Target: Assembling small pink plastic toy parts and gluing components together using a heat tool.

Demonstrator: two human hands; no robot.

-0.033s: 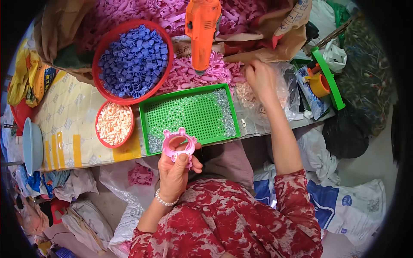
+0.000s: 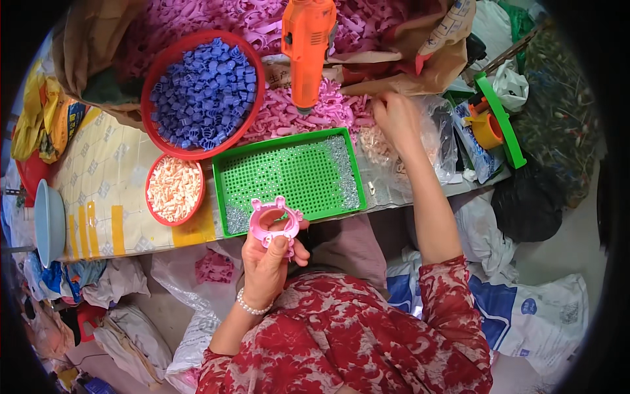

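At the far left edge of the table a pale blue plastic bowl stands on its side. Right of it sits a small red round basket of pale peach plastic bits, and above that a large red round basket heaped with blue plastic pieces.

The left hand is raised just in front of the table's near edge, fingers and thumb closed around the lower part of a pink ring-shaped plastic piece. The ring faces up toward the camera, its opening showing as a rounded hole, small lugs sticking out around its rim; it is about as wide as it is tall, so no long axis stands out. It overlaps the near rim of a green perforated plastic tray that lies flat with its long side running left to right, silvery small parts gathered along its right and lower-left edges.

Above the tray an orange power tool points nose-down over a heap of pink plastic parts.

The right hand reaches forward into a clear plastic bag, fingers curled loosely; whether they pinch anything cannot be told.
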